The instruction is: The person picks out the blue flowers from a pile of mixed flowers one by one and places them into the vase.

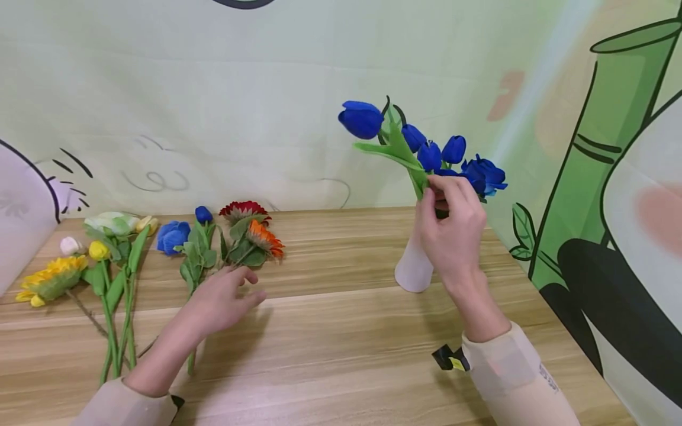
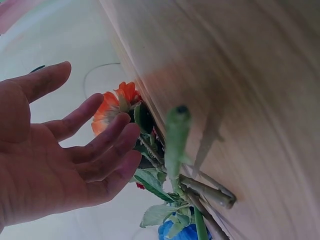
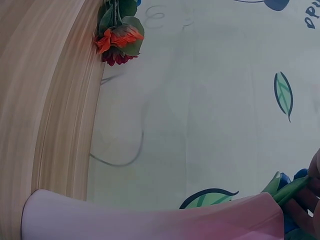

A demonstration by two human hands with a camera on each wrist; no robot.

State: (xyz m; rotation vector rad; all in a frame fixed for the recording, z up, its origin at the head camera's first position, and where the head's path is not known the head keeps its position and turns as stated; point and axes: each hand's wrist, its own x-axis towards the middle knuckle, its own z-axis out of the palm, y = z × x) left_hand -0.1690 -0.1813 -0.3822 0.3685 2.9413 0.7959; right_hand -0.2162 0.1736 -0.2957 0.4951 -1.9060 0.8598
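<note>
My right hand [image 1: 455, 228] pinches the green stem of a blue tulip [image 1: 361, 119] just above the mouth of a white vase [image 1: 412, 269]. The tulip leans to the left with its long leaves spread. Other blue tulips [image 1: 429, 156] and a blue rose [image 1: 483, 174] stand in the vase, their stems mostly hidden by the hand. Over the table at left, my left hand [image 1: 226, 302] hovers with loosely bent fingers and holds nothing. Beyond its fingers lie an orange flower [image 1: 264, 239] and a dark red one [image 1: 245, 211]. In the left wrist view, cut stems [image 2: 207, 192] show below the palm.
Left of my left hand lie a blue rose [image 1: 173, 237], a small blue bud [image 1: 203, 214], a sunflower [image 1: 53, 279], yellow tulips [image 1: 99, 250] and a pale flower [image 1: 112, 223]. A printed cloth [image 1: 298, 106] hangs behind the wooden table [image 1: 330, 343].
</note>
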